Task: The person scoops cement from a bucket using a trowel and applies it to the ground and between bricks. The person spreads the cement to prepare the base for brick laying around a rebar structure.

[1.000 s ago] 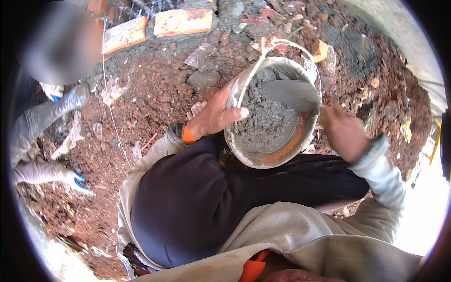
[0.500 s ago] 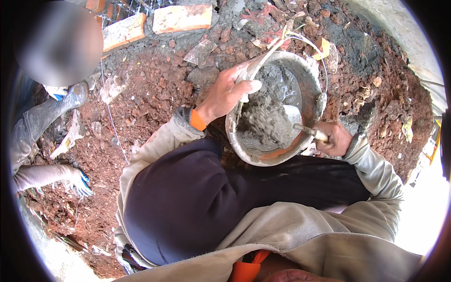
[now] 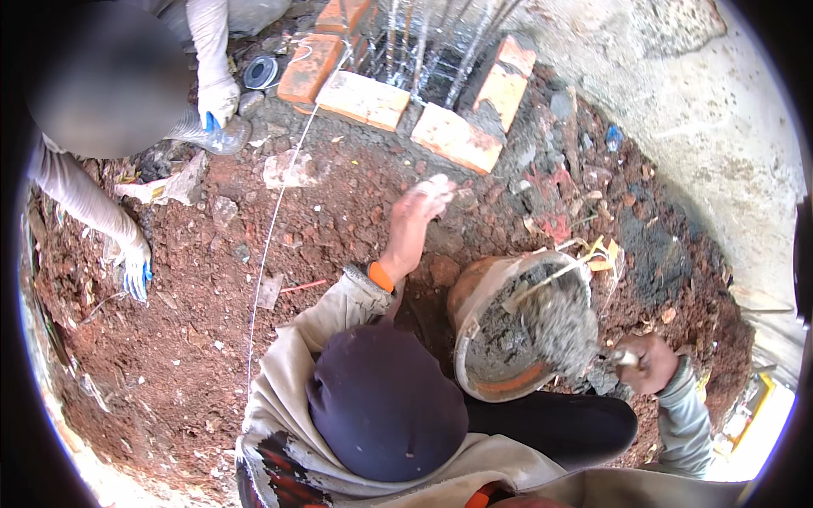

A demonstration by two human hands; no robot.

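Observation:
A bucket (image 3: 471,292) of grey mortar (image 3: 501,334) stands tilted on the soil in front of my knees. In my right hand (image 3: 650,362), at the bucket's right side, is the handle of a trowel (image 3: 627,357). A heap of wet mortar (image 3: 561,326) covers its blade, which is blurred over the bucket's right rim. My left hand (image 3: 417,218) is off the bucket, fingers stretched toward the bricks and whitened with mortar. It holds nothing. Nearest to it is a pale orange brick (image 3: 457,137) laid in mortar; another brick (image 3: 364,100) lies to its left.
Upright steel bars (image 3: 419,46) rise inside the brick square. A taut string (image 3: 275,203) crosses the red soil (image 3: 195,330). At the left, a co-worker's gloved hands (image 3: 135,267) rest near the ground. A concrete wall (image 3: 677,127) borders the right side.
My left hand has let go of the bucket's rim and moved toward the bricks. My right hand has lifted the mortar-laden trowel toward the bucket's right rim. The view has shifted, showing more brickwork.

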